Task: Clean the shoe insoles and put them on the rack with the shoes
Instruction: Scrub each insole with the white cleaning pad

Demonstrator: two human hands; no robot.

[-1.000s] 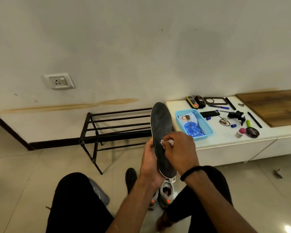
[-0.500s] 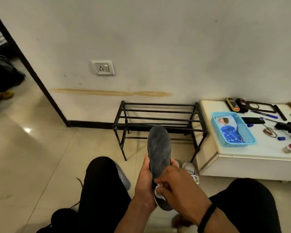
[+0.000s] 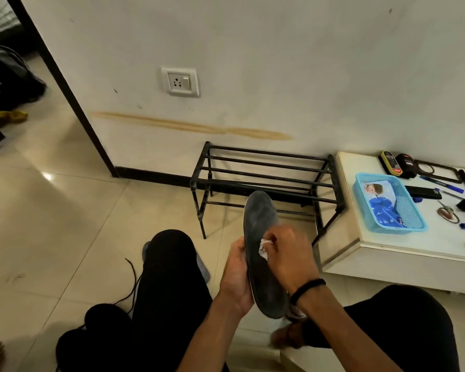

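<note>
Insole (image 3: 261, 224), dark grey, upright above our knees before the black rack (image 3: 266, 173). Our left hand (image 3: 235, 275) grips its edge; our right hand (image 3: 290, 253) pinches a white wipe (image 3: 263, 248) against it. It seems light, bendy; support mid-length.

L hand (image 3: 235, 275) cupped, fingers curled round the insole (image 3: 262, 237) edge; R hand (image 3: 290, 253) just beside it, fingertips pinching a white wipe (image 3: 264, 247), both forearms reaching in from near.
</note>
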